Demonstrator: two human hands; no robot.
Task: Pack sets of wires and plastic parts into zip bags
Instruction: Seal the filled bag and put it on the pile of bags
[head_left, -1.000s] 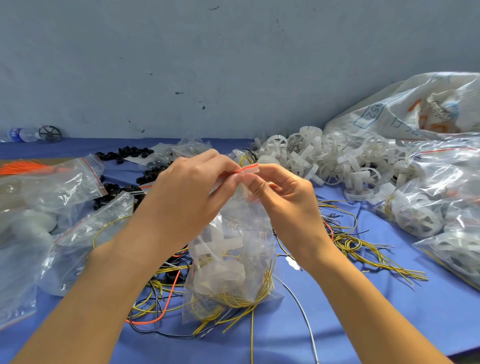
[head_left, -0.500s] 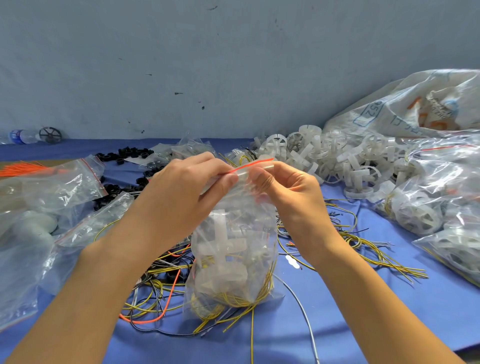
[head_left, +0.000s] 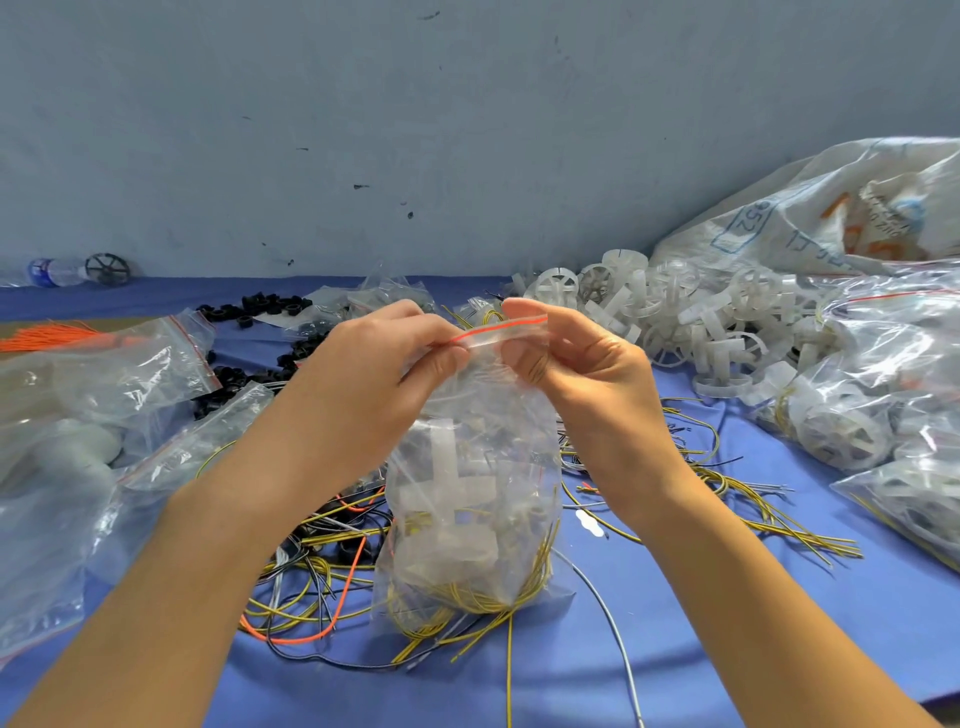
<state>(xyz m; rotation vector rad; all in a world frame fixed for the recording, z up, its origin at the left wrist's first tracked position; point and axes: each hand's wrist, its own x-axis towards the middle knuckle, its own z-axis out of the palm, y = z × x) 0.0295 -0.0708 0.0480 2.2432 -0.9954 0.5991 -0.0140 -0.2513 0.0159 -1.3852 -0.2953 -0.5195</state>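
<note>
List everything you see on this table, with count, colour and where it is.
zip bag: one, clear with red strip, centre, holding white parts and yellow wires
white plastic wheels: many, white, heap back right
black parts: many, black, back left
loose wires: many, yellow, black, orange, around the bag
other zip bags: several, clear, left and right edges
woven sack: one, white, back right
water bottle: one, clear, far back left
table cover: one, blue
left hand: pinches the bag's top left
right hand: pinches its top right

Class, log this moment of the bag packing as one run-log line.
step: closing bag | left hand: pinches zip strip | right hand: pinches zip strip | bag: upright, wires and plastic part inside
</note>
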